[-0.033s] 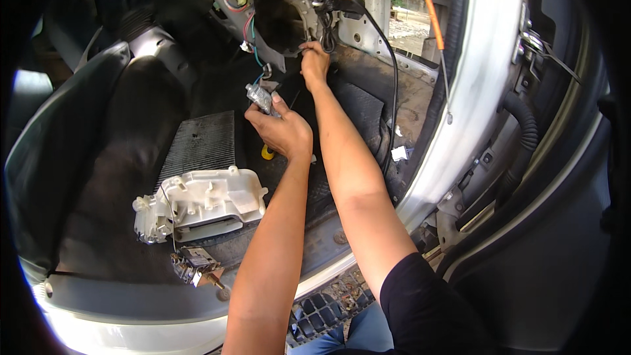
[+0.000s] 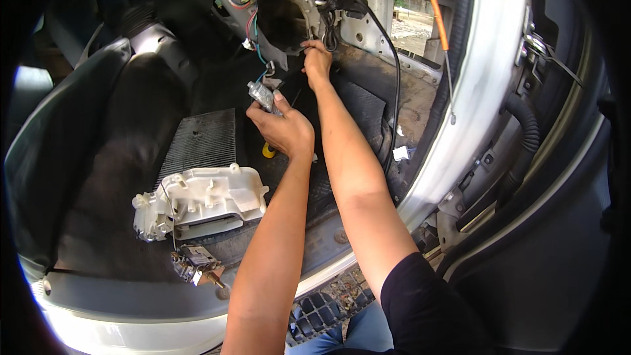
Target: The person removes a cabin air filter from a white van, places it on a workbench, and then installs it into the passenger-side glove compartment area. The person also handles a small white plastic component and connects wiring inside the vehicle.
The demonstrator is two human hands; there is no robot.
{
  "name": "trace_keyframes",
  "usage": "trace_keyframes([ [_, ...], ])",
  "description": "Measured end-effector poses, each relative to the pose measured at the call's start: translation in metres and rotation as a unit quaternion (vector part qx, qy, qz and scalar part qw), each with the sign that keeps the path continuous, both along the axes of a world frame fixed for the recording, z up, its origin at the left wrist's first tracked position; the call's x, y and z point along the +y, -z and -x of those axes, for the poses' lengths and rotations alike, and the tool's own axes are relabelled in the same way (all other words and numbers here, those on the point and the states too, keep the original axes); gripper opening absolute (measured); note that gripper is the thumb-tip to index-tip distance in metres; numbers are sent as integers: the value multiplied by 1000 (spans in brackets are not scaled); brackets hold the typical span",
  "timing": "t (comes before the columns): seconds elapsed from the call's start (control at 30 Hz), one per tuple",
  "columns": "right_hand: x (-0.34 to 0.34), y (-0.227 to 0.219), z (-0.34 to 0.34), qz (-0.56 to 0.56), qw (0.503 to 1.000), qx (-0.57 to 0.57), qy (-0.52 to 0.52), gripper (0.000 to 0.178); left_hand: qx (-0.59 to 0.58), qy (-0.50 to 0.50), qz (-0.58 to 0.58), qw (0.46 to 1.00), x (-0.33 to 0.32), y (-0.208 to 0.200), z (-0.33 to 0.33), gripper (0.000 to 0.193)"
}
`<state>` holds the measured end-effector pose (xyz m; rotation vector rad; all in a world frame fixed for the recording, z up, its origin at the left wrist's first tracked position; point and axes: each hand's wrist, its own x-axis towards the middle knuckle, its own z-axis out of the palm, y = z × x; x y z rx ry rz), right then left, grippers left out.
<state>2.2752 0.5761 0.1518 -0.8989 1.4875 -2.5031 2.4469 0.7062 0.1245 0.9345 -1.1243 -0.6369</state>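
In my left hand [image 2: 284,128] is a short silver cylinder [image 2: 263,96], gripped between thumb and fingers and tilted, its narrower end up. Blue-green wires [image 2: 257,51] hang down close above it. Farther off, my right hand [image 2: 317,62] has its fingers closed near the lower end of a metal bracket [image 2: 311,10]; whatever is in them is too small or hidden to make out. Coiled black cable [image 2: 330,38] hangs just right of those fingertips. Beneath my left hand, a yellow round thing [image 2: 268,150] lies on the dark floor mat [image 2: 358,108].
Left of my forearms lies a whitish plastic housing [image 2: 217,194], with a finned grey panel [image 2: 200,138] behind it and a small metal mechanism [image 2: 197,263] in front. A black cable [image 2: 394,72] and an orange cable [image 2: 430,0] hang beside the white door pillar [image 2: 483,92]. A seat [image 2: 125,138] stands at left.
The whole view has shifted very slightly. Both hands keep their places and holds.
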Motion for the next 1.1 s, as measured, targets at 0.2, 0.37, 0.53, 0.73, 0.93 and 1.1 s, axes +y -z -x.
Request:
trace_keyframes([
  [0.2,14,-2,-9,-95,967,171,165,24,-8,5,-11,1000,-1,1,-1,39],
  [0.37,20,2,-15,-182,930,248,203,39,2,11,-21,1000,0,0,-2,39],
  [0.53,23,5,-28,-249,912,270,182,72,4,30,-29,999,0,-1,-3,39],
  [0.73,37,0,-51,-360,824,392,192,85,12,41,-17,999,0,3,-5,38],
  [0.93,68,-23,-30,-445,729,465,232,59,2,32,-5,999,0,4,-6,36],
  [1.1,81,-20,-11,-442,729,483,199,53,1,43,-15,999,2,5,-6,35],
])
